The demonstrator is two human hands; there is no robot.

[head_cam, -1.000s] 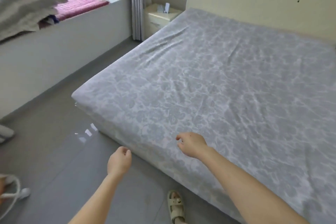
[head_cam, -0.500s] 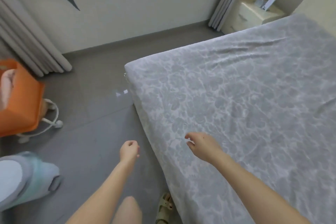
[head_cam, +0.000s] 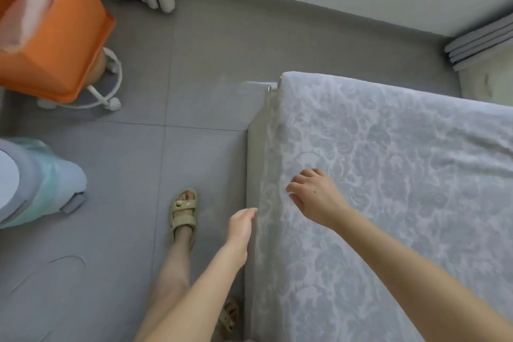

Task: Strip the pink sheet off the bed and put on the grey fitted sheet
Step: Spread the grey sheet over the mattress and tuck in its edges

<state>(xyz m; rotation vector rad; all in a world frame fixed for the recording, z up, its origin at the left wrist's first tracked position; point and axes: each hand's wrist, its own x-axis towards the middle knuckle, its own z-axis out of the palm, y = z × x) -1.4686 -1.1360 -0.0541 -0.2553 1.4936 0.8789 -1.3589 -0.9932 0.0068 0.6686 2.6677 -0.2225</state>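
The grey fitted sheet [head_cam: 388, 175] is seen spread over the bed [head_cam: 252, 164], with its side drawn down along the near edge. The right hand [head_cam: 316, 197] is held on the sheet's top just inside that edge, fingers bent with the tips on the cloth. No fold is seen gathered, so its grip is apart. The left hand [head_cam: 241, 226] is laid against the sheet's hanging side, just below the right. Whether its grip is clamped on the cloth cannot be told. Pink cloth [head_cam: 39, 0] is seen in an orange basket [head_cam: 63, 44], well apart from the bed.
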